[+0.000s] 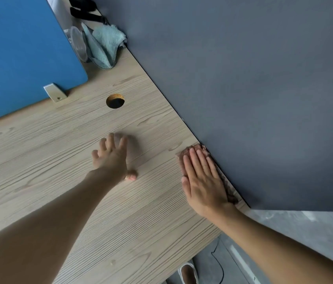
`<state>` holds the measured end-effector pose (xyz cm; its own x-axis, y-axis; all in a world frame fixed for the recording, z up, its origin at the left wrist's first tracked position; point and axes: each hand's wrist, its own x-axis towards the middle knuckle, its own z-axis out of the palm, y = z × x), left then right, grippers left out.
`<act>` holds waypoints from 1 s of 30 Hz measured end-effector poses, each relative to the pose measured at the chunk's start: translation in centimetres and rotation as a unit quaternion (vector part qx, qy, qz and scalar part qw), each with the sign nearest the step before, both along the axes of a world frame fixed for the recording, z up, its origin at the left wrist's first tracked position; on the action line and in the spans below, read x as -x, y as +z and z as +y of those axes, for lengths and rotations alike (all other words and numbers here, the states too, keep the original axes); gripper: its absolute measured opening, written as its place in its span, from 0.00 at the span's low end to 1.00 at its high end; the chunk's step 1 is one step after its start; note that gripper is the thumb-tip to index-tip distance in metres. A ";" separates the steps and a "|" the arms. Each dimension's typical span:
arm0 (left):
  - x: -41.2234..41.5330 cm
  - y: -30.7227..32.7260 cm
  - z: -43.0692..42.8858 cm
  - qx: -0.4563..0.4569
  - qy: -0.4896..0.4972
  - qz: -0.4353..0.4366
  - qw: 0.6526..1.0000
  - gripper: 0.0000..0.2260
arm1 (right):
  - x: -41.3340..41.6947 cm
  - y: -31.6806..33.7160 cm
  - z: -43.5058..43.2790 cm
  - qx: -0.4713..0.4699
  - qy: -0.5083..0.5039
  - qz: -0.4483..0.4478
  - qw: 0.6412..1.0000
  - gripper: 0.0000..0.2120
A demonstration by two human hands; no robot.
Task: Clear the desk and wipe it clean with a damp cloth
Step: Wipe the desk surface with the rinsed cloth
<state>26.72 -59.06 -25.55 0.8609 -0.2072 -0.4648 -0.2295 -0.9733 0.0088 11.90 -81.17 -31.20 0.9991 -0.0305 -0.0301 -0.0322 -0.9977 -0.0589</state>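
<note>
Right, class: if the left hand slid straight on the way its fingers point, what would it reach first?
Likely the hole in the desk; the left hand has only bare wood before that.

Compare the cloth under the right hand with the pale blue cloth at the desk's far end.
The reddish-brown cloth is spread flat; the pale blue cloth is crumpled in a heap. The reddish-brown cloth is pressed under the right hand; the pale blue cloth lies untouched beside a clear container. Both lie on the wooden desk along the grey wall.
</note>
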 end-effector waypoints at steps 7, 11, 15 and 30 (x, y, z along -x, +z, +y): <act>-0.8 0.1 0.2 -0.012 0.004 0.014 1.000 0.53 | -2.9 -0.3 -1.3 -0.016 0.042 -0.006 0.999 0.28; -1.8 1.6 0.8 0.019 0.000 0.042 0.999 0.54 | -4.7 -0.1 0.6 -0.012 -0.049 -0.015 0.999 0.29; -2.2 1.9 0.6 0.026 0.007 0.007 1.000 0.46 | -3.9 -0.1 3.1 -0.018 -0.020 0.000 1.000 0.29; -4.7 2.1 1.2 -0.037 0.024 0.043 0.998 0.52 | -12.1 -0.4 1.8 -0.008 0.066 -0.009 0.998 0.30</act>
<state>31.43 -57.85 -23.46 0.8255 -0.1294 -0.5494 -0.1845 -0.9818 -0.0461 23.98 -79.39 -31.60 0.9947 0.1024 -0.0122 0.1012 -0.9920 -0.0751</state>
